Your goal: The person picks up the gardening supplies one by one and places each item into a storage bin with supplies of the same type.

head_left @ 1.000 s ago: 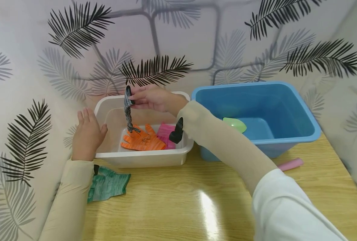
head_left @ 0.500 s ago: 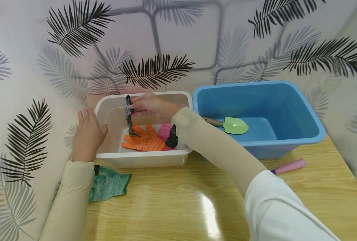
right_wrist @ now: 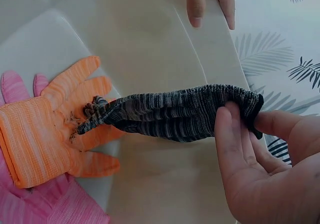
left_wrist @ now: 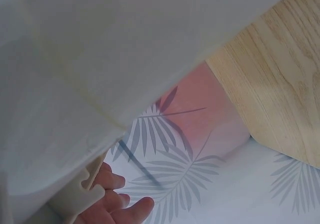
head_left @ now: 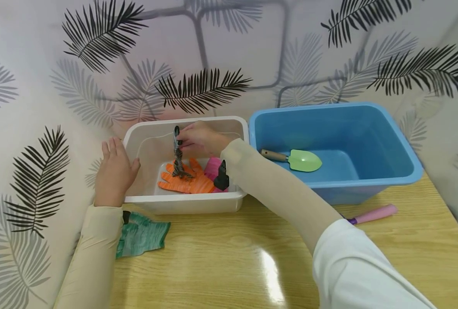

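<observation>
My right hand pinches the cuff of a black-and-grey striped knit glove over the white bin. The glove hangs down, and its fingers lie over an orange knit glove on the bin's floor. A pink glove sits partly under the orange one. My left hand holds the bin's left rim, thumb on the inner side and fingers along the outside. In the left wrist view, its fingertips show past the bin's outer wall.
A blue bin stands close on the right with a green trowel inside. In front of it lies a pink-handled tool, partly behind my right sleeve. A green glove lies on the wooden table beside my left forearm.
My right hand has lowered the striped glove into the white bin and shifted it slightly right, onto the orange glove. The trowel has come into fuller view. My left hand stays on the rim.
</observation>
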A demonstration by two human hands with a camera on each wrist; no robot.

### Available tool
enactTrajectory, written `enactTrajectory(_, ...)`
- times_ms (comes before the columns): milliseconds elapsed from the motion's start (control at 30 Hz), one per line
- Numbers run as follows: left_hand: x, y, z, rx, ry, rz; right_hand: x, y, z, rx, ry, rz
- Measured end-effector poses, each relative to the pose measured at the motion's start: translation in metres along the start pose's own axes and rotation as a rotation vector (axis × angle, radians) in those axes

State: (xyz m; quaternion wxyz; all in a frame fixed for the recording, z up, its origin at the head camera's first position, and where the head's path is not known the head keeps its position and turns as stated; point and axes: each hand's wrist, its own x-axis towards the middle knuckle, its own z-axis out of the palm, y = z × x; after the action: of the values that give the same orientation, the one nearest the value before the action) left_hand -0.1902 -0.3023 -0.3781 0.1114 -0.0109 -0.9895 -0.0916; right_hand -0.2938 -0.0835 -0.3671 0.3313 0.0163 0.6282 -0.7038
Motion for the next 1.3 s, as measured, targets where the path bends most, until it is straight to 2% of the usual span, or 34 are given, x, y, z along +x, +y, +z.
enactTrajectory(267,0.0,0.0,0.001,0.003,0.008,-0.009,-0.002,0.0,-0.001,-0.041,0.062,-0.009)
enactTrajectory(833,0.001,0.0,0.001,-0.005,-0.012,-0.016,-0.008,-0.003,-0.006,-0.06,0.136,-0.034)
enactTrajectory(1067,0.001,0.001,0.0,-0.011,-0.002,-0.016,-0.014,-0.008,-0.01,-0.03,0.145,-0.033)
enactTrajectory(1300,0.0,0.001,-0.001,-0.01,-0.023,-0.029,-0.024,-0.018,-0.017,-0.048,0.097,-0.043)
